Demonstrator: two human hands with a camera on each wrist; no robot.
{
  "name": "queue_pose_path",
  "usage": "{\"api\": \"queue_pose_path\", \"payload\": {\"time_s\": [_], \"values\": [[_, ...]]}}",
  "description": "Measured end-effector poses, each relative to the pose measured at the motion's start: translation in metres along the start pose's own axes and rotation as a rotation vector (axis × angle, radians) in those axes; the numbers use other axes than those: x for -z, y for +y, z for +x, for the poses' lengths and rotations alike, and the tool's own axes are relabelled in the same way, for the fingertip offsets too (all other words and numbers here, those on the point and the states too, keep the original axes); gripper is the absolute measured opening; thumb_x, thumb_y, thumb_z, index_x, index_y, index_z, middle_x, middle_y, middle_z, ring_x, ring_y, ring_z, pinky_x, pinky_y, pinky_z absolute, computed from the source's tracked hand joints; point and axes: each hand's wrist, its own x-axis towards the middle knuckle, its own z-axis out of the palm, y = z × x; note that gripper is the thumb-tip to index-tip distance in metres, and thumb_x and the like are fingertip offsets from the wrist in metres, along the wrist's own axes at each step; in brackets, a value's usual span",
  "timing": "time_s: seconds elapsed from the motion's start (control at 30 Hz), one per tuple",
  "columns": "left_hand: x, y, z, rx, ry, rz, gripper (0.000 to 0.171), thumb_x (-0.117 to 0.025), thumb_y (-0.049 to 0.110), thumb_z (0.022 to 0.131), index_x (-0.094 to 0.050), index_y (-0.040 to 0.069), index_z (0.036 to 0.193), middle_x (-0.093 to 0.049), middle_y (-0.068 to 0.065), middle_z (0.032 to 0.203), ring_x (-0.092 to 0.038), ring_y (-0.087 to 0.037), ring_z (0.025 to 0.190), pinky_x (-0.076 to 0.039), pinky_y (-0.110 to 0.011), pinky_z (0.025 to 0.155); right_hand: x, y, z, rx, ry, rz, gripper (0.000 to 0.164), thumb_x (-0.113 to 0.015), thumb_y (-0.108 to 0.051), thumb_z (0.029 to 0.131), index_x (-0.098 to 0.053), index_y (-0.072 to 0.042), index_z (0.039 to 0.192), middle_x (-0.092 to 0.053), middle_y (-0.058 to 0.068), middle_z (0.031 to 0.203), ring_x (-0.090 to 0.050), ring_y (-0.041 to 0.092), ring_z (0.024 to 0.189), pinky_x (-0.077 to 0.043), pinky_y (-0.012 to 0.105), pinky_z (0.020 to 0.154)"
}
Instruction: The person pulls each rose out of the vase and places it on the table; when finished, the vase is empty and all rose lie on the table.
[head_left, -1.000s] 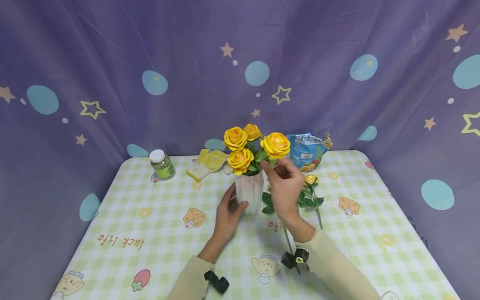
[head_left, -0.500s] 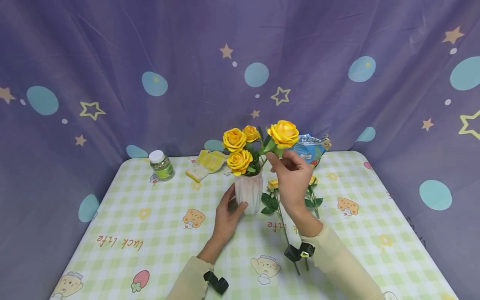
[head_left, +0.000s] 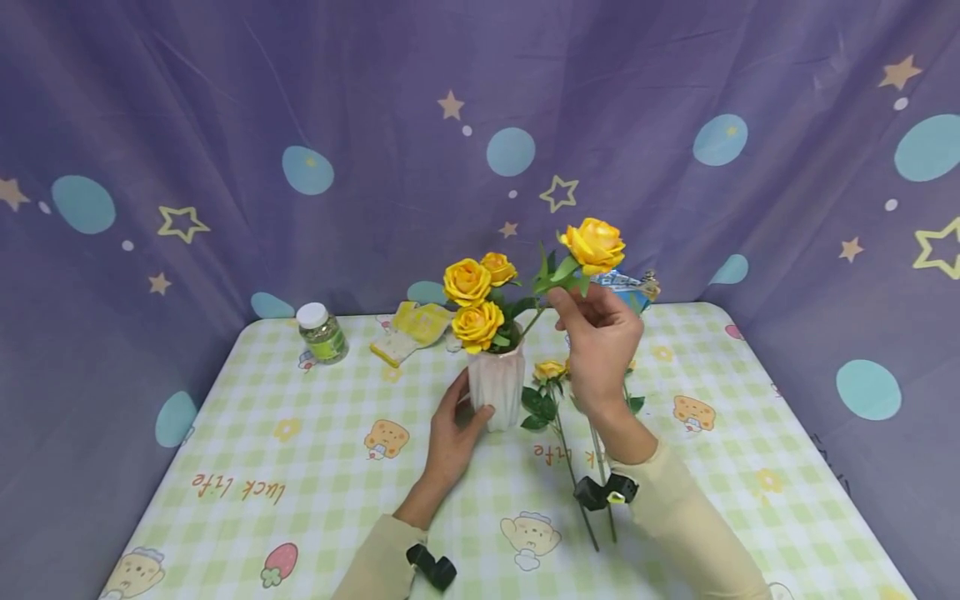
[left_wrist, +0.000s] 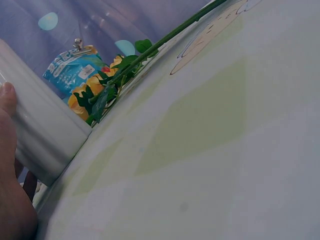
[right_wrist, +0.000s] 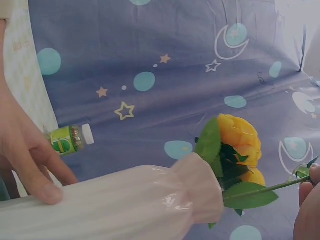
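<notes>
My left hand grips the side of a white ribbed vase standing on the table, thumb in front and fingers behind. Several yellow roses fill its mouth. My right hand, up and to the right of the rim, pinches the stem of another yellow rose just below its leaves. That stem slants down into the vase mouth in the right wrist view, its lower end hidden inside. The left wrist view catches the vase's lower wall and my thumb on it.
More yellow roses lie right of the vase, their stems towards the front. Behind my right hand is a clipped blue pouch. A yellow and white glove and a white-capped jar sit at the back left. A purple curtain hangs behind.
My right hand has moved up and to the right with its rose, drawing more of the stem out of the vase. The left hand stays in place on the vase.
</notes>
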Motion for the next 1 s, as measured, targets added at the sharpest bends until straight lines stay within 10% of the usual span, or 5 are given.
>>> {"api": "queue_pose_path", "payload": {"time_s": [1.0], "values": [[0.001,-0.001,0.000,-0.007,0.004,-0.007,0.073,-0.079,0.011,0.105,-0.044,0.008,0.169,-0.058,-0.015,0.162,-0.057,-0.032,0.147,-0.048,-0.053,0.123,0.005,-0.026,0.042,0.186,0.137,0.187,0.040,-0.100,-0.027,0.084,-0.077,0.005,0.087,-0.076,0.005,0.074,-0.054,0.008,0.049,-0.046,0.020,0.049]]}}
